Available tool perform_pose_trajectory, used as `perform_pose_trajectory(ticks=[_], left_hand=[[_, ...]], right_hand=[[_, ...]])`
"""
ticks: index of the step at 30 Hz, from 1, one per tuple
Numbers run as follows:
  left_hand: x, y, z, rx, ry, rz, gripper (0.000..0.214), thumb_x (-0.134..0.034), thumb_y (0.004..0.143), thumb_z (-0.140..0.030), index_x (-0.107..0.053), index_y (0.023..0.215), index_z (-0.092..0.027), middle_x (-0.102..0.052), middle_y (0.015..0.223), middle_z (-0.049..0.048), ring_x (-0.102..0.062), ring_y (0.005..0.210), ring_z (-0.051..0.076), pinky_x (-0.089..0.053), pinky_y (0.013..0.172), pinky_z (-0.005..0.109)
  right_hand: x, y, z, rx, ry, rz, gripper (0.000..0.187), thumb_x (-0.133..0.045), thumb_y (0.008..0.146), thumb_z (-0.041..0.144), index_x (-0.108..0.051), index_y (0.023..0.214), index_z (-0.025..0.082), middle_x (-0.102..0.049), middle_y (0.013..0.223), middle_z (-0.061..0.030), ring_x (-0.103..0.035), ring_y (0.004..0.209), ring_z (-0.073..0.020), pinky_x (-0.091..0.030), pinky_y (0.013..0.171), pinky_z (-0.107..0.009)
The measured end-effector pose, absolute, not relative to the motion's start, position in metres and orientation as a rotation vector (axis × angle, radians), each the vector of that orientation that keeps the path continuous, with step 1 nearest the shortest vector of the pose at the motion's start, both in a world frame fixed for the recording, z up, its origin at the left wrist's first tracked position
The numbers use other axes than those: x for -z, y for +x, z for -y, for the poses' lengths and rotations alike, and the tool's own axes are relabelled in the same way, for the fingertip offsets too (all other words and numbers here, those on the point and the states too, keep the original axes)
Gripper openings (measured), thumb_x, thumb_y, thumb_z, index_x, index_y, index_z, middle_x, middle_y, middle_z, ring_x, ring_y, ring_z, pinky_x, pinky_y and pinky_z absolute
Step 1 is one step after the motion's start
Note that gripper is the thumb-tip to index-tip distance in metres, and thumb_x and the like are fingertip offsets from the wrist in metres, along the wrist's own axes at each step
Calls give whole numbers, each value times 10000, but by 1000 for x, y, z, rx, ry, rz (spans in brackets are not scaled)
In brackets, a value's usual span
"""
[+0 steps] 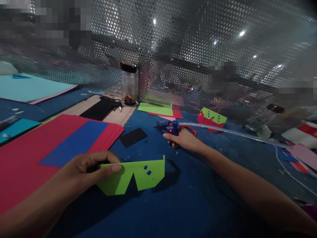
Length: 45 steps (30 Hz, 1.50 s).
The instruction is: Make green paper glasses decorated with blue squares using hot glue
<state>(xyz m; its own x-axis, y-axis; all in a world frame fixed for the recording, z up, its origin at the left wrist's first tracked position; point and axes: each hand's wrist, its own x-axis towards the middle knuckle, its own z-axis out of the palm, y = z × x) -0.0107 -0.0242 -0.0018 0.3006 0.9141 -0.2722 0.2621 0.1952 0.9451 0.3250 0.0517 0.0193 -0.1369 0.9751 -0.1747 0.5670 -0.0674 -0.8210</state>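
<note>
My left hand (pixel 86 168) pinches the left end of a green folded paper piece (pixel 138 175) with two small blue squares on it, held just above the blue table (pixel 188 198). My right hand (pixel 182 138) reaches forward and is closed around the handle of a blue glue gun (pixel 168 127), whose red light glows. A long clear glue stick (pixel 230 132) juts from the gun's back toward the right.
A stack of red sheets with a blue sheet (pixel 74 142) on top lies at the left. A small black paper rectangle (pixel 133 137), a glass jar (pixel 128 82), green and red sheets (pixel 158 110), a finished red-green paper piece (pixel 211 119) and a perforated metal screen (pixel 198 49) stand behind.
</note>
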Motion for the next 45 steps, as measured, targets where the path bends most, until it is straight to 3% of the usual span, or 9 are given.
perform_pose_trajectory(ticks=[16,24,29,33,37,40,45], left_hand=[[-10,-4,14,-804,1391,-1180,392,-905,764,-564,-779,830,-198,-747,761,21,-664,713,192,-512,654,289],[-11,-2,11,-858,1422,-1063,323,-878,862,-476,-770,875,-171,-746,776,24,-649,730,173,-524,707,295],[-13,-2,10,-834,1492,-1057,342,-887,841,-489,-756,859,-173,-734,772,6,-641,736,172,-504,707,282],[-16,-1,13,-846,1495,-1068,312,-929,774,-428,-763,855,-176,-730,762,-9,-634,735,170,-474,685,269],[-16,-1,15,-836,1515,-1061,296,-872,856,-459,-771,865,-181,-747,789,-2,-645,751,170,-474,707,281],[-15,-1,15,-831,1531,-1044,277,-861,870,-445,-773,867,-182,-744,783,0,-640,748,167,-467,702,281],[-16,-2,14,-824,1549,-1033,282,-843,898,-444,-763,866,-176,-736,785,3,-631,756,167,-463,702,283]], right_hand=[[-50,343,47,-934,-1452,1786,372,-766,938,584,-719,954,215,-744,874,-35,-658,687,-161,-566,691,-313],[-43,349,121,-853,-1511,1861,385,-763,953,617,-712,926,237,-666,778,2,-596,681,-164,-459,593,-273],[-35,349,137,-663,-1374,2059,390,-729,1005,572,-615,856,229,-644,842,-4,-559,716,-151,-449,662,-270],[-27,349,135,-535,-1262,2218,312,-728,1015,529,-643,923,243,-669,922,-26,-588,754,-168,-455,703,-273],[-17,353,129,-386,-1312,2311,269,-714,1021,524,-692,1010,256,-681,959,-36,-612,768,-177,-449,705,-260],[-5,358,126,-321,-1269,2359,169,-706,1023,411,-703,1101,261,-699,1046,-48,-648,842,-188,-459,744,-258],[0,362,125,-317,-1255,2391,159,-742,975,322,-697,1117,266,-700,1087,-42,-669,921,-210,-479,777,-267]])
